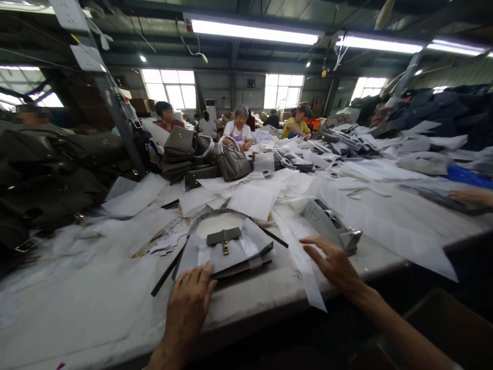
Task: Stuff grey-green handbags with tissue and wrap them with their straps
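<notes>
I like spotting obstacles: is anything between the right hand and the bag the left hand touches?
Yes: a white strip lies on the table between the right hand and the bag, and the end of a dark strap sticks out there. Both look low, so they probably wouldn't block much.

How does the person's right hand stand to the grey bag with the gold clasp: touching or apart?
Apart. The head view shows a white strip lying between the right hand and the grey bag, with a visible gap.

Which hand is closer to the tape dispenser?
Right. The right hand is close beside the tape dispenser; the left hand is farther away, at the edge of the bag.
</notes>
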`<state>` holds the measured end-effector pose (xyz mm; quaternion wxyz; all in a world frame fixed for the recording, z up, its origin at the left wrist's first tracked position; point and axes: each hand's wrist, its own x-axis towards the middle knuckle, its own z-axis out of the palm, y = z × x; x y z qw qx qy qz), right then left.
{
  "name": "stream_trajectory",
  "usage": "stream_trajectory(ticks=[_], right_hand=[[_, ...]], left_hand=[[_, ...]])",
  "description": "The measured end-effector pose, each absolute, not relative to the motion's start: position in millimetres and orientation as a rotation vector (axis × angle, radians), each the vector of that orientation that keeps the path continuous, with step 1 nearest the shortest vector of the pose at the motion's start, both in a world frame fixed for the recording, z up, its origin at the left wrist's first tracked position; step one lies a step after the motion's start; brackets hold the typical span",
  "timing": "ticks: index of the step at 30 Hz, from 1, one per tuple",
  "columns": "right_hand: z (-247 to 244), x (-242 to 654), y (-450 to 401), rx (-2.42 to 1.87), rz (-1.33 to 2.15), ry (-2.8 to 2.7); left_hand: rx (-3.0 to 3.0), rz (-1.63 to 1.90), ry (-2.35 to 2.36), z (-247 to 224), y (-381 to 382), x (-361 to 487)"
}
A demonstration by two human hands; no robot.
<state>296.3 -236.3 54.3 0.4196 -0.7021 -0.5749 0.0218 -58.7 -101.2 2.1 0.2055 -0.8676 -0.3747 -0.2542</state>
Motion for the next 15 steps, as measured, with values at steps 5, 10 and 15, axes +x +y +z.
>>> stream_trajectory(ticks=[5,10,15], right_hand=[[73,221,-150,-1.437,-0.001,-1.917],[64,204,-94,-1.576,0.021,-2.145],[19,212,-88,-1.833,0.044,-2.252]], left_hand=[[-2.375,-0.707,-1.076,22,-94,-67],[-2.348,-0.679,-1.012,12,-82,-84],[-2.375,-0.729,-1.022,-29,-68,-96]])
